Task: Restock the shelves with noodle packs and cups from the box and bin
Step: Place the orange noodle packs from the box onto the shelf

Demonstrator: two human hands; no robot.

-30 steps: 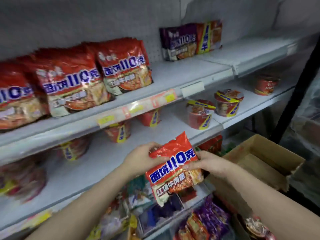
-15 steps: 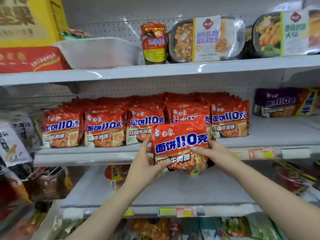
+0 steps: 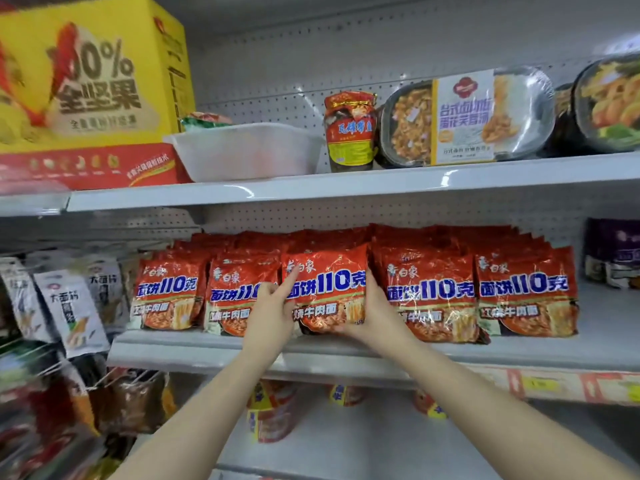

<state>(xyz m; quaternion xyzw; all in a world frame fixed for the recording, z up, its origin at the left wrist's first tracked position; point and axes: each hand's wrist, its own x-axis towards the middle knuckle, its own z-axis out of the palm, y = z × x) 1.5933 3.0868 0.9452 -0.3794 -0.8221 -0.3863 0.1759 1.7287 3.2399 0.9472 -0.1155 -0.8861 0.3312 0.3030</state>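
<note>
Red foil noodle pack [image 3: 325, 289] stands upright at the front of the middle shelf [image 3: 346, 351], in the gap between two front-row packs of the same product. Right hand [image 3: 375, 315] cups its right edge and lower corner, fingers curled round the pack. Left hand [image 3: 272, 315] rests against its left edge with the index finger extended up the face; the other fingers are curled, apparently not closed on the pack.

Task status, judged from the layout: this pack is seated or very nearly seated, pending release. The red row [image 3: 353, 278] already runs several packs wide and several deep. Noodle cups [image 3: 270, 414] stand on the shelf below with bare shelf beside them, so cup restocking probably remains. Box and bin are out of view; remaining stock cannot be determined.

Clearances: neighbouring packs touch or nearly touch both sides of the held pack, leaving little lateral room. Withdraw hands straight toward the shelf lip. Open shelf surface lies right of the row, before the purple packs [image 3: 613, 251]. Overhead, the upper shelf [image 3: 346, 183] leaves moderate headroom.
</note>
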